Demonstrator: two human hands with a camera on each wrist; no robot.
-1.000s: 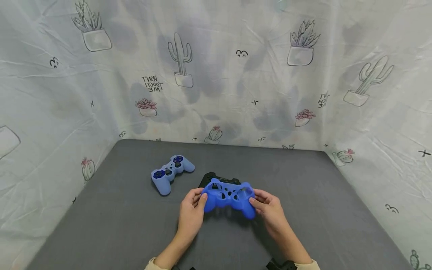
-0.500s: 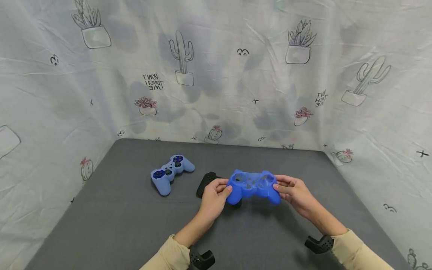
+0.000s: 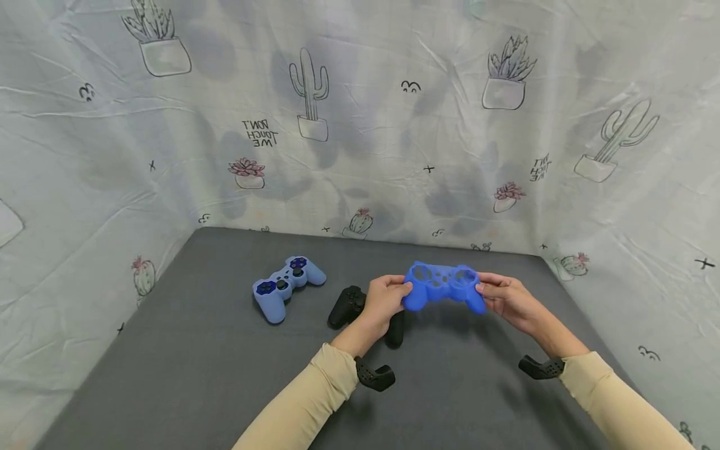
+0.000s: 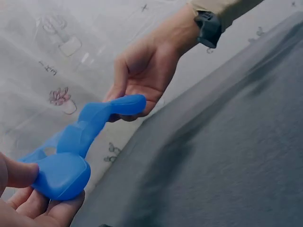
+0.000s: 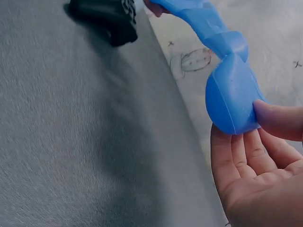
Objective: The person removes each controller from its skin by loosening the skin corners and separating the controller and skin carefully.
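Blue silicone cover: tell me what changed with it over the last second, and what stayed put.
The blue silicone cover, gripped at its ends by the left hand and right hand, was carried up, away from the person and to the right, uncovering the black controller. Both hands kept their grip throughout. The black controller and the light-blue controller stayed where they lay on the grey table.

The black plastic game controller (image 3: 351,306) is partly hidden behind the left hand (image 3: 385,299); in the right wrist view only one grip is seen (image 5: 108,16), cut by the top edge. The bright blue silicone controller cover (image 4: 71,153) is blurred and cropped beside the left hand. Button markings cannot be read.
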